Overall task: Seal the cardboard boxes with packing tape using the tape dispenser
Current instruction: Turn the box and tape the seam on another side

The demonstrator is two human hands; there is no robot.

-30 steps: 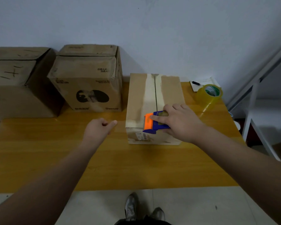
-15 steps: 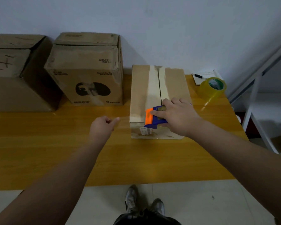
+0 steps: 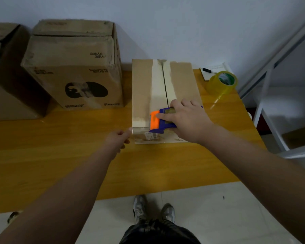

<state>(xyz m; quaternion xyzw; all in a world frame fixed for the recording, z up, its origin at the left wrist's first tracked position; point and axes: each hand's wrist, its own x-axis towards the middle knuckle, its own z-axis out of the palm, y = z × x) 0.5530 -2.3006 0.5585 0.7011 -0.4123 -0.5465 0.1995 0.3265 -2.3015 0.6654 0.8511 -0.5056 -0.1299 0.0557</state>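
Cardboard, brown and scuffed, makes up the long box [image 3: 143,88] lying in the middle of the frame with its far end near the wall; a paler band runs down its top on both sides of the dark centre seam. At its near end sits the tape dispenser [image 3: 156,123], orange at the front and blue behind, and my right hand [image 3: 188,120] wraps over it from the right, forefinger laid along its side. My left hand [image 3: 118,140] is just beside the box's near left corner, fingers curled, thumb and forefinger pinching the end of the clear tape [image 3: 140,130], which stretches across to the dispenser over the glossy front face with its small label. Everything rests on a yellow-orange wooden table [image 3: 60,155] against a pale, bare wall [image 3: 183,23], with light floor tiles [image 3: 209,208] and my grey shoes [image 3: 139,208] at the bottom of the frame. In the upper left stands a taller cardboard box [image 3: 74,71] with a black round print, and another box [image 3: 5,76] is cut off by the left edge. At the upper right lie a yellowish tape roll [image 3: 222,82] with a green core and a notepad [image 3: 217,67] carrying a black pen [image 3: 206,70]; a white metal frame [image 3: 271,71] slants down the right side.
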